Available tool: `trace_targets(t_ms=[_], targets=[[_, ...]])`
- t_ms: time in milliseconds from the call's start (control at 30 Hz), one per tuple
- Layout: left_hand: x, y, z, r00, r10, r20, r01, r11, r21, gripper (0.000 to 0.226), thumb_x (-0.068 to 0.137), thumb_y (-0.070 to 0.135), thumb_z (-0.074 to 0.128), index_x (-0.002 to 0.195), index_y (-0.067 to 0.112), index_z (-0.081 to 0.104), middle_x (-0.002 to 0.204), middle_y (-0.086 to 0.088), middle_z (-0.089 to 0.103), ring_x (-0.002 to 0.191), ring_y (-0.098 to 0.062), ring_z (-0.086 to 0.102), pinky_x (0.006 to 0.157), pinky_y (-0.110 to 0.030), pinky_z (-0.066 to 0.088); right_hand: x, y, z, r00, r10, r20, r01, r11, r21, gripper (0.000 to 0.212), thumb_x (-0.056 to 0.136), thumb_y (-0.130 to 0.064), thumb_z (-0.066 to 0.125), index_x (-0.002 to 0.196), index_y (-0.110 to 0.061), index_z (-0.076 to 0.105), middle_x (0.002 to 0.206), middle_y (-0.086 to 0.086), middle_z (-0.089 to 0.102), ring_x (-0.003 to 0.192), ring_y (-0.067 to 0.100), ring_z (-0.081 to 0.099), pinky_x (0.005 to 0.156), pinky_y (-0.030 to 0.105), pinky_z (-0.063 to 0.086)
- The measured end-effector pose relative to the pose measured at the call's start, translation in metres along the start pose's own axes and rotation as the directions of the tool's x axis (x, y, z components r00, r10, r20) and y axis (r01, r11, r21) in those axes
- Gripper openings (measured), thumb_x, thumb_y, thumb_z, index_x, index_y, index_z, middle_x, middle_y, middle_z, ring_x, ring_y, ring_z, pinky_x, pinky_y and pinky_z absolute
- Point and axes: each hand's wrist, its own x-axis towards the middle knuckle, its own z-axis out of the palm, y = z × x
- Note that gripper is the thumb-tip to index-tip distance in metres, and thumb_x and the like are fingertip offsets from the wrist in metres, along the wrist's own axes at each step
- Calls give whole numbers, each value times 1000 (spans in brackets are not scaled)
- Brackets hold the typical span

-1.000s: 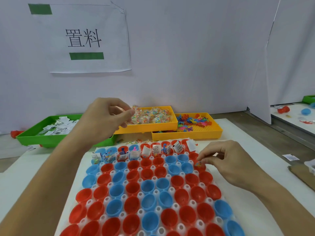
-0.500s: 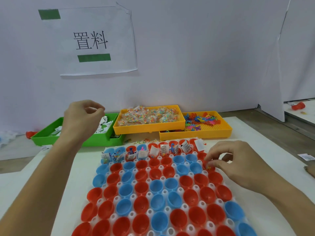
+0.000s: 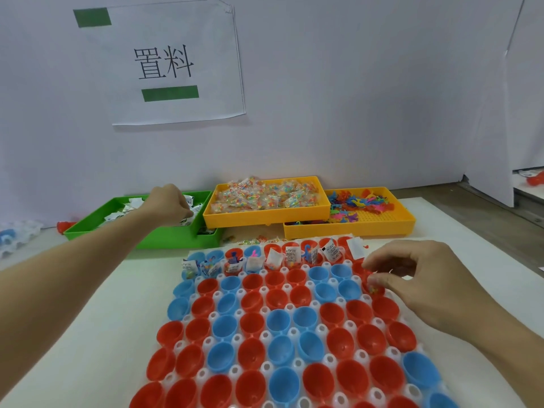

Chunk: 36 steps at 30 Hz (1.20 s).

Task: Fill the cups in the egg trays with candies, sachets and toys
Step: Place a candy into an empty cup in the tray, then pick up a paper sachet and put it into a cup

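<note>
A white egg tray (image 3: pixel 266 335) of red and blue cups (image 3: pixel 251 301) lies in front of me. Its back row (image 3: pixel 290 256) holds sachets, toys and candies. My left hand (image 3: pixel 169 206) reaches into the green tray (image 3: pixel 164 240), fingers curled down into the white sachets (image 3: pixel 129 207); its fingertips are hidden. My right hand (image 3: pixel 412 278) pinches a small candy packet (image 3: pixel 372 287) between thumb and forefinger over a red cup at the right end of the second row. Behind stand a yellow tray (image 3: pixel 265 217) of candy packets (image 3: pixel 265 192) and another yellow tray (image 3: pixel 347 231) of coloured toys (image 3: pixel 359 204).
A few loose candies (image 3: pixel 256 240) lie between the trays and the egg tray. A paper sign (image 3: pixel 176 63) hangs on the white wall close behind the trays. A white partition (image 3: pixel 494 113) closes off the right. A clear egg tray (image 3: pixel 14 237) sits at the far left.
My left hand has moved left from the candy tray and down into the green sachet tray. My right hand stayed over the second row's right end, holding the candy packet.
</note>
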Motion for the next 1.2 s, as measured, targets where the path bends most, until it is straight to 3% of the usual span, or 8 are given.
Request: trace_targets(t_ms=[233,367,533,700,833,933,1067,1200], targets=[[0,9,9,999,-49,23,48,999,16,21,87,-3,63,102,1,77,104,-20,73,95,-32,65,74,-30,49,1,0,-2,1000,2,-2,-2,1000,-7,35,78,-3,81,71,-37,76,79,-29,69,84,-6,65,71,6,51],[0,8,10,998,-59,-27,59,998,-17,13,90,4,66,94,-2,77,94,-21,73,83,-29,60,68,-29,44,0,-2,-2,1000,-6,-23,6,1000,-9,30,80,-4,80,74,-34,78,77,-26,71,82,-2,66,71,11,52],[-6,10,5,976,-88,-198,50,981,-188,29,96,21,64,95,-7,73,88,-22,70,81,-33,60,77,-36,49,0,-1,-2,999,-6,-48,5,1000,-30,30,83,-7,78,76,-36,78,79,-26,70,83,-1,64,67,16,53],[-49,56,-14,907,-5,-421,-151,929,-337,30,99,27,59,94,1,74,80,-9,70,72,-23,63,72,-30,47,0,-1,-1,988,-36,-148,36,999,-1,25,86,-10,75,87,-36,75,85,-22,70,86,-2,62,68,7,47],[-120,109,-21,960,181,-214,-274,760,-590,27,98,30,59,81,14,72,69,0,72,54,-5,64,50,-20,46,-1,-8,3,976,-63,-210,77,995,61,20,88,-17,73,94,-36,73,87,-21,70,88,0,63,69,9,49],[-161,138,-19,925,377,-33,-273,604,-749,22,99,25,58,88,14,73,76,0,74,62,-12,69,53,-21,51,-3,-18,7,979,-37,-201,78,977,199,12,87,-32,68,95,-39,72,89,-24,71,94,-1,64,72,9,50],[-176,153,-4,851,514,110,-256,588,-767,22,101,22,54,90,17,72,81,0,76,68,-11,71,58,-21,49,-5,-28,8,992,-33,-122,84,895,438,24,78,-42,62,96,-33,74,93,-17,75,95,4,70,79,16,56],[-172,153,6,803,557,213,-232,621,-749,24,102,23,52,94,17,74,82,2,76,70,-10,71,58,-17,49,-5,-32,11,993,-66,-101,107,872,477,21,79,-35,67,97,-31,76,93,-10,77,93,8,72,78,17,56]])
